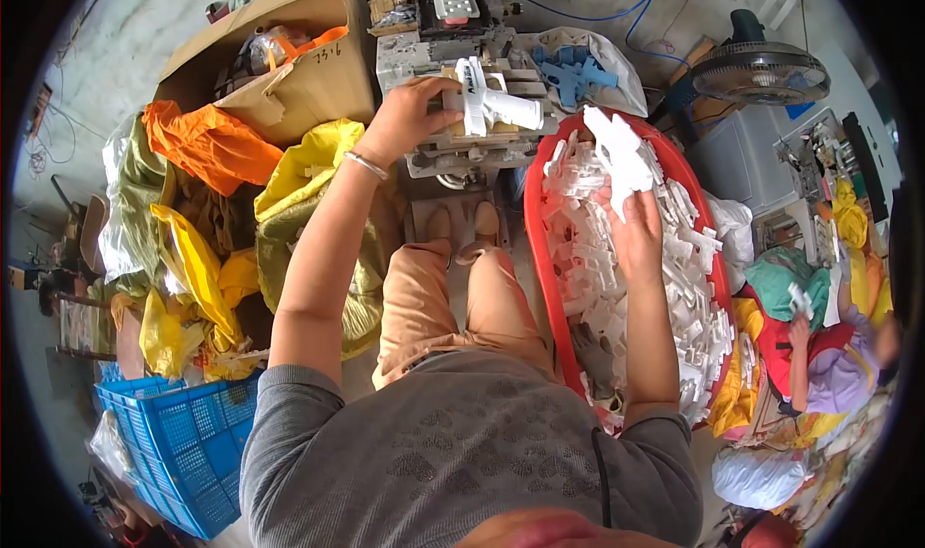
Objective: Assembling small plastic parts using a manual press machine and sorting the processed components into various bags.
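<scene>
Smooth, branching white plastic piece [491,105] lay on a grey metal machine [393,58], left hand [414,112] at its edge, grip impossible to tell, right hand [637,235] clamped on a jagged white plastic piece [621,153], over a red oval plastic tub [533,215] of angular white parts [586,268].

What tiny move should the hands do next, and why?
Maybe the left hand should lift the white piece off the machine: that hand is at the piece's edge, and the right hand holds a second white piece above the red tub.
</scene>
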A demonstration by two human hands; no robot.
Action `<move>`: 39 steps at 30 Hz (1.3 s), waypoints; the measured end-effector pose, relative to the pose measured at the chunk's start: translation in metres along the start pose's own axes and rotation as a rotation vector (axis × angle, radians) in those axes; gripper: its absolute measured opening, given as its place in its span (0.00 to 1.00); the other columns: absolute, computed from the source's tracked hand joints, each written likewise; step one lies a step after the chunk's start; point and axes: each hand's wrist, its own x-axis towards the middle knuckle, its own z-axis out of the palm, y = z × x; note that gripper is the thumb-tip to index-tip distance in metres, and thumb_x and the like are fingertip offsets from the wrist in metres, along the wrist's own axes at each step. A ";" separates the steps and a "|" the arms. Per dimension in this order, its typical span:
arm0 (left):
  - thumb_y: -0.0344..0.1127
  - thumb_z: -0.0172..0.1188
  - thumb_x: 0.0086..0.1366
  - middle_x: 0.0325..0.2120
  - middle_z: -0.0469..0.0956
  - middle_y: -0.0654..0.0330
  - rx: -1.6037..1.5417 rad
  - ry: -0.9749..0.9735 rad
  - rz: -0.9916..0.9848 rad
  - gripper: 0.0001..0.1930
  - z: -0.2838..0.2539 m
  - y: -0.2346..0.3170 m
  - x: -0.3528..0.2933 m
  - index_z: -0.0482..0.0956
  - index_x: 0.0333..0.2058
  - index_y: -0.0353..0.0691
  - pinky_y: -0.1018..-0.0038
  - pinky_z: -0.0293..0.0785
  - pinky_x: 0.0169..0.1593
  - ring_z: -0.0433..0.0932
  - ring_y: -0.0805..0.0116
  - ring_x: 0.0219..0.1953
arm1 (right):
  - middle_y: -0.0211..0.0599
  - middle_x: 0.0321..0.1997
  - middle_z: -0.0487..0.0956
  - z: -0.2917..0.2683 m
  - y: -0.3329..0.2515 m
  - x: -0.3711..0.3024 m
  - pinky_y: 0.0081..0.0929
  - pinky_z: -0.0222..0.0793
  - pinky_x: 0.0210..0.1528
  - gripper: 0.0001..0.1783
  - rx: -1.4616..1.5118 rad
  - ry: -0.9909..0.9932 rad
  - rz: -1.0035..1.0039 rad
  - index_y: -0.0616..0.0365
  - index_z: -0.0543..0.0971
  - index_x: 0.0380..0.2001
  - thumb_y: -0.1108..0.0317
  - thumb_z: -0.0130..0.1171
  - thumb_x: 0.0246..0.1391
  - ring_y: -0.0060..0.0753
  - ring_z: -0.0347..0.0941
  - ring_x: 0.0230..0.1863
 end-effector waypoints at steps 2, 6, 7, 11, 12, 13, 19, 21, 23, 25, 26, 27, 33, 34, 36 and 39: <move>0.38 0.65 0.51 0.34 0.77 0.52 -0.024 0.048 0.014 0.17 -0.003 0.000 -0.003 0.76 0.39 0.40 0.67 0.71 0.41 0.74 0.53 0.38 | 0.40 0.50 0.69 0.001 -0.003 0.010 0.36 0.61 0.57 0.20 -0.018 0.052 -0.019 0.62 0.62 0.54 0.66 0.46 0.61 0.30 0.68 0.49; 0.33 0.65 0.51 0.33 0.78 0.55 -0.087 0.328 -0.079 0.15 -0.012 0.004 -0.013 0.77 0.39 0.42 0.75 0.72 0.39 0.76 0.65 0.35 | 0.38 0.54 0.68 0.015 0.000 0.050 0.28 0.59 0.58 0.22 -0.212 0.073 -0.068 0.63 0.62 0.56 0.71 0.48 0.59 0.30 0.66 0.53; 0.33 0.65 0.51 0.33 0.78 0.55 -0.101 0.415 -0.095 0.15 -0.016 0.005 -0.021 0.77 0.40 0.41 0.75 0.72 0.39 0.76 0.66 0.35 | 0.37 0.54 0.68 0.026 0.000 0.062 0.25 0.59 0.56 0.23 -0.436 -0.020 -0.188 0.64 0.62 0.56 0.71 0.51 0.57 0.30 0.66 0.54; 0.25 0.60 0.57 0.37 0.76 0.59 -0.287 0.498 -0.360 0.14 -0.034 -0.006 -0.097 0.73 0.42 0.31 0.79 0.69 0.48 0.75 0.73 0.42 | 0.41 0.46 0.73 0.062 0.016 0.103 0.28 0.64 0.50 0.20 -0.953 -0.256 -0.396 0.56 0.71 0.49 0.75 0.55 0.50 0.37 0.70 0.48; 0.25 0.59 0.58 0.39 0.76 0.59 -0.263 0.498 -0.377 0.13 -0.038 -0.012 -0.122 0.73 0.43 0.31 0.79 0.68 0.49 0.74 0.73 0.44 | 0.40 0.46 0.72 0.068 0.018 0.111 0.27 0.64 0.50 0.20 -1.005 -0.318 -0.463 0.57 0.71 0.49 0.75 0.55 0.51 0.38 0.70 0.49; 0.25 0.58 0.58 0.39 0.76 0.59 -0.180 0.503 -0.456 0.14 -0.043 -0.014 -0.147 0.73 0.44 0.31 0.79 0.69 0.48 0.74 0.73 0.44 | 0.41 0.45 0.72 0.075 0.020 0.116 0.29 0.64 0.50 0.21 -1.003 -0.356 -0.478 0.57 0.72 0.49 0.76 0.56 0.49 0.42 0.69 0.47; 0.28 0.55 0.61 0.36 0.76 0.62 -0.101 0.560 -0.742 0.11 -0.050 -0.012 -0.269 0.74 0.43 0.32 0.80 0.68 0.45 0.73 0.76 0.39 | 0.40 0.45 0.72 0.077 0.021 0.128 0.31 0.64 0.49 0.23 -1.189 -0.546 -0.642 0.55 0.71 0.51 0.76 0.55 0.48 0.42 0.67 0.46; 0.28 0.55 0.61 0.36 0.76 0.62 -0.146 0.558 -0.748 0.11 -0.042 -0.022 -0.288 0.74 0.42 0.32 0.80 0.68 0.45 0.73 0.76 0.38 | 0.36 0.43 0.74 0.068 0.031 0.131 0.31 0.64 0.50 0.20 -1.136 -0.490 -0.548 0.48 0.74 0.49 0.69 0.56 0.50 0.41 0.69 0.43; 0.29 0.55 0.61 0.35 0.76 0.62 -0.196 0.607 -0.812 0.10 -0.032 -0.038 -0.307 0.75 0.41 0.33 0.80 0.68 0.45 0.73 0.75 0.37 | 0.40 0.54 0.68 0.064 0.028 0.127 0.34 0.54 0.58 0.22 -1.436 -0.455 -0.695 0.50 0.69 0.54 0.63 0.50 0.54 0.42 0.61 0.54; 0.30 0.55 0.62 0.35 0.76 0.63 -0.232 0.624 -0.922 0.11 -0.026 -0.035 -0.316 0.74 0.42 0.33 0.81 0.68 0.43 0.73 0.76 0.37 | 0.40 0.57 0.66 0.060 0.013 0.107 0.36 0.52 0.60 0.25 -1.384 -0.401 -0.700 0.50 0.65 0.57 0.58 0.49 0.56 0.43 0.57 0.58; 0.31 0.55 0.62 0.35 0.76 0.65 -0.205 0.645 -0.914 0.12 -0.025 -0.036 -0.326 0.74 0.43 0.34 0.81 0.68 0.41 0.72 0.76 0.36 | 0.40 0.55 0.68 0.056 0.008 0.093 0.36 0.54 0.59 0.24 -1.162 -0.424 -0.605 0.51 0.66 0.56 0.58 0.48 0.57 0.42 0.60 0.58; 0.30 0.55 0.61 0.34 0.76 0.66 -0.129 0.655 -0.899 0.12 -0.023 -0.030 -0.327 0.74 0.44 0.35 0.81 0.68 0.40 0.72 0.77 0.35 | 0.40 0.53 0.69 0.038 0.003 0.075 0.34 0.56 0.58 0.22 -1.135 -0.411 -0.502 0.53 0.67 0.55 0.59 0.49 0.57 0.42 0.62 0.56; 0.37 0.57 0.61 0.40 0.76 0.58 0.062 0.456 -1.166 0.17 -0.019 -0.101 -0.425 0.73 0.45 0.32 0.75 0.69 0.46 0.74 0.68 0.40 | 0.42 0.38 0.76 -0.140 0.035 -0.076 0.33 0.68 0.44 0.16 -1.324 -0.105 0.138 0.57 0.75 0.41 0.59 0.52 0.55 0.44 0.73 0.41; 0.36 0.57 0.60 0.41 0.76 0.56 0.069 0.459 -1.184 0.17 -0.023 -0.113 -0.451 0.73 0.46 0.32 0.74 0.69 0.48 0.74 0.66 0.41 | 0.42 0.38 0.76 -0.161 0.038 -0.105 0.34 0.68 0.43 0.15 -1.343 -0.066 0.345 0.57 0.75 0.40 0.59 0.53 0.53 0.44 0.73 0.41; 0.37 0.57 0.61 0.41 0.76 0.56 0.063 0.350 -1.183 0.17 -0.016 -0.111 -0.442 0.73 0.46 0.32 0.73 0.71 0.46 0.75 0.65 0.40 | 0.41 0.37 0.76 -0.181 0.036 -0.166 0.35 0.68 0.42 0.16 -1.433 0.076 0.528 0.55 0.75 0.40 0.59 0.55 0.51 0.44 0.73 0.41; 0.37 0.56 0.62 0.39 0.76 0.58 -0.192 0.406 -1.274 0.16 -0.001 -0.101 -0.421 0.74 0.46 0.34 0.74 0.73 0.42 0.75 0.67 0.40 | 0.39 0.38 0.76 -0.184 0.043 -0.215 0.39 0.69 0.42 0.18 -1.709 0.234 0.467 0.51 0.75 0.41 0.57 0.57 0.47 0.45 0.73 0.41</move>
